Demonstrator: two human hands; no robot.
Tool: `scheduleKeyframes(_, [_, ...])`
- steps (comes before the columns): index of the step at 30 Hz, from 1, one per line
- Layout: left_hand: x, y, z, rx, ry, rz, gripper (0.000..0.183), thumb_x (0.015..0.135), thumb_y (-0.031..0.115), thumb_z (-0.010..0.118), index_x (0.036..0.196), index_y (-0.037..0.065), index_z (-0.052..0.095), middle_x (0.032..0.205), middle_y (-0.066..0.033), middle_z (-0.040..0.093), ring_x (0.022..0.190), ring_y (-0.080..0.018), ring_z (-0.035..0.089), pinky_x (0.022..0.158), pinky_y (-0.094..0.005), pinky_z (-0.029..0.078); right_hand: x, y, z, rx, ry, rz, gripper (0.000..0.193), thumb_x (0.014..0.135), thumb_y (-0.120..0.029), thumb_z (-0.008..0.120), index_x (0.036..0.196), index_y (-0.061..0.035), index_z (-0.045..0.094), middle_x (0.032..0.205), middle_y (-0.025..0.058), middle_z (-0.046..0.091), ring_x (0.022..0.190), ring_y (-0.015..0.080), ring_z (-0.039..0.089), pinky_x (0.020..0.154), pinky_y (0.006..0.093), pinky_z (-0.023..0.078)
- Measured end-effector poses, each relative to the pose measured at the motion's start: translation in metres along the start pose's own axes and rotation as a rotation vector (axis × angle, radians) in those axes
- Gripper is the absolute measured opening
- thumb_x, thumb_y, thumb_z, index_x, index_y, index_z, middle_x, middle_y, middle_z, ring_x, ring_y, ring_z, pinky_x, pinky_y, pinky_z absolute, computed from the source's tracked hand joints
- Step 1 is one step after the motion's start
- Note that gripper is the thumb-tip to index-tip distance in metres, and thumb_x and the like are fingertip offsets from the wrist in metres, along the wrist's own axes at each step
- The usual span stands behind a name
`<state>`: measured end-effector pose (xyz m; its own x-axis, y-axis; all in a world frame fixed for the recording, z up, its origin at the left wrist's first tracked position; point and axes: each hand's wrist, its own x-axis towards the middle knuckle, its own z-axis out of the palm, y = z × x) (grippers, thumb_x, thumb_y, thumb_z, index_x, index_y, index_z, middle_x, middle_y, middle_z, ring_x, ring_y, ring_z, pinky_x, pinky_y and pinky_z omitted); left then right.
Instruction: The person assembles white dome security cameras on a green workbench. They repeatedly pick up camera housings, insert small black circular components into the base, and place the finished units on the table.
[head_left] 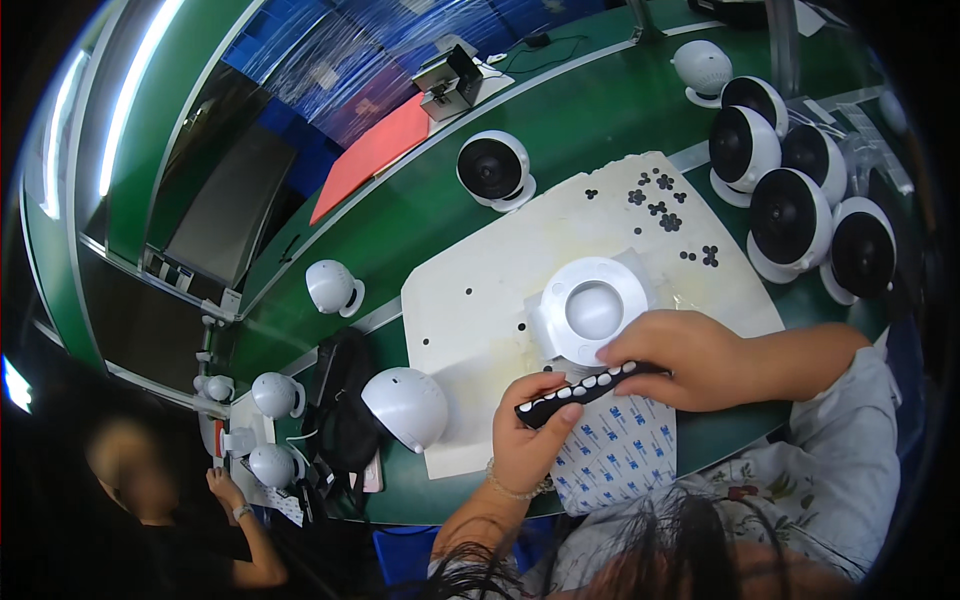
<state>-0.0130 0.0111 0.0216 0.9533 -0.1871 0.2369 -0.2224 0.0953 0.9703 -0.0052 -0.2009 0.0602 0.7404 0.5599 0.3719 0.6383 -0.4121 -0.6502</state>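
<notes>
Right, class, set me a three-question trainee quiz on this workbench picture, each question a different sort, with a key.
1. True or false: both hands grip the black strip of white pads.
2. The white ring-shaped part lies on: A) the white mat, B) the red sheet, C) the bare green table.
3. Fill in: the black-fronted white dome units are grouped at the table's ____ side.

Key: 1 true: left hand and right hand each hold an end. 2 A. 3 right.

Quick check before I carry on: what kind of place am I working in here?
Most likely an electronics assembly line: a green workbench, many identical white dome cameras, and both hands holding a black strip of white pads.
</notes>
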Motion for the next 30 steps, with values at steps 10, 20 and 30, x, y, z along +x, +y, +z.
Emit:
scheduleKeyframes(10, [0.000, -0.005, -0.016, 0.188, -0.063, 0.133, 0.016, 0.075, 0.012, 0.068, 0.074, -0.002, 0.060, 0.067, -0.0064, 0.058, 0.058, -0.0121, 0.052, 0.054, -0.0237, 0.041, 0.000, 0.001, 0.000, 0.055, 0.117, 0.036, 0.025, 0.076, -0.018, 0.064, 0.099, -0.0086, 0.057, 0.074, 0.0047, 0.061, 0.068, 0.0235, 0.060, 0.058, 0.0315, 0.046])
scheduleKeyframes(20, [0.002, -0.001, -0.010, 0.319, -0.045, 0.163, 0.017, 0.076, 0.011, 0.067, 0.070, -0.001, 0.057, 0.062, -0.0062, 0.055, 0.054, -0.0138, 0.050, 0.050, -0.0256, 0.039, 0.005, 0.007, -0.011, -0.137, 0.272, -0.480, 0.022, 0.069, -0.013, 0.067, 0.090, -0.0148, 0.062, 0.089, 0.0000, 0.059, 0.083, 0.0197, 0.057, 0.071, 0.0307, 0.043])
scheduleKeyframes(30, [-0.001, -0.004, -0.009, 0.360, -0.143, 0.217, 0.015, 0.074, 0.008, 0.067, 0.069, -0.001, 0.056, 0.063, -0.0083, 0.055, 0.053, -0.0172, 0.050, 0.049, -0.0262, 0.039, 0.000, 0.013, 0.012, -0.260, 0.229, -0.556, 0.029, 0.073, -0.010, 0.061, 0.102, -0.0095, 0.058, 0.083, 0.0036, 0.057, 0.080, 0.0212, 0.056, 0.073, 0.0329, 0.040])
